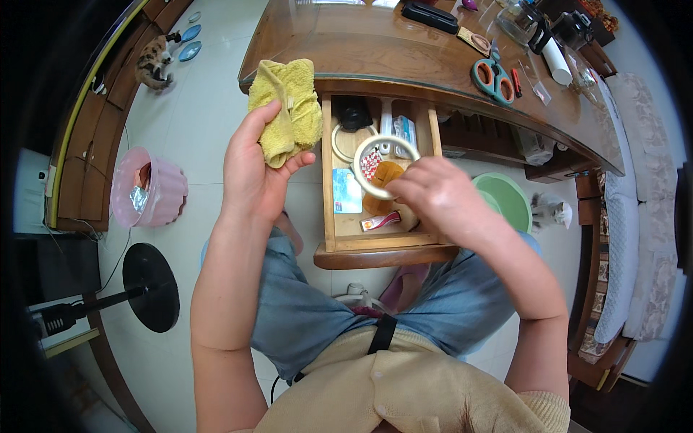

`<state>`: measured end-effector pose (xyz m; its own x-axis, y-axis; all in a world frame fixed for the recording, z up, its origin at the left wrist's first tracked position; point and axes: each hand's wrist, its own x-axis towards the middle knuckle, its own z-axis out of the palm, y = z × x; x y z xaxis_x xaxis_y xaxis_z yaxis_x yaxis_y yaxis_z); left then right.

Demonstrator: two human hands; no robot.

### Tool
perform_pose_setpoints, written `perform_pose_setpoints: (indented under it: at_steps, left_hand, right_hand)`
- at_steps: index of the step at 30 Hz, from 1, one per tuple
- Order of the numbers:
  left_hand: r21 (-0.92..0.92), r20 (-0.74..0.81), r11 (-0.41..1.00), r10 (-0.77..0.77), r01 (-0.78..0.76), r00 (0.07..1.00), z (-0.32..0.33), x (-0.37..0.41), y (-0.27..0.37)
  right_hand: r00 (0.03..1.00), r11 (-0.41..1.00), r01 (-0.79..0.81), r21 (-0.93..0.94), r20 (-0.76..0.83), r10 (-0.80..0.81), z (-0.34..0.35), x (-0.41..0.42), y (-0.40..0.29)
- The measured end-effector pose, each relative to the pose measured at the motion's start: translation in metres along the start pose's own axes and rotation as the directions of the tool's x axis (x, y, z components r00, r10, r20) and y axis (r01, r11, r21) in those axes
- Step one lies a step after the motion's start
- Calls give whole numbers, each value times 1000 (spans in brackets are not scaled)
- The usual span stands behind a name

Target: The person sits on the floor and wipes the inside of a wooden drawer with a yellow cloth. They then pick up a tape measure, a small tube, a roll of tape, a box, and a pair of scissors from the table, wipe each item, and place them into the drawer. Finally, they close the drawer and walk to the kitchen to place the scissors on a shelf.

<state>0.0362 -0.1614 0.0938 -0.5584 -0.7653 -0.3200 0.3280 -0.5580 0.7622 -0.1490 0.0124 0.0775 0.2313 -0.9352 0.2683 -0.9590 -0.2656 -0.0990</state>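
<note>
A folded yellow terry cloth (287, 113) is gripped in my left hand (260, 157), raised to the left of the open wooden drawer (387, 243). Between the fingers of my right hand (433, 189) is a cream-coloured ring (357, 165), held over the drawer; it looks like a tape roll. A similar ring (334, 143) lies at the drawer's back left, by a black object (352, 115). Also inside are a blue card (346, 189), an amber translucent item (389, 174), a red-and-white checked packet (371, 164), a small printed packet (380, 221), a white handle (386, 118) and a blue-and-white packet (404, 130).
On the glass-topped wooden desk (352, 48) lie scissors (492, 81), a red cutter (516, 83) and a black case (430, 17). Glass jars stand farther right. A pink bin (151, 189), a fan's round base (150, 287), a green basin (503, 200) and two cats (154, 62) are on the floor.
</note>
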Motion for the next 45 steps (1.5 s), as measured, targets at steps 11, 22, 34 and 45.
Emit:
perform_pose_setpoints:
  at_steps: [11,22,34,45]
  left_hand:
    - [7,0,1000,-25,25,1000,-3,5,-8]
    - [23,41,999,-32,31,999,0,4,-10]
    - [28,15,999,-30,30,999,5,2,-12]
    - [27,42,999,-38,37,998,7,7,-18]
  right_hand:
    - [989,990,-82,-113,113,94,104,30,32]
    - [975,968,-222,122,21,221,112,33,15]
    - [974,965,-203,168,138,181,82,3,6]
    - [990,991,-133,32,62,130,111,22,21]
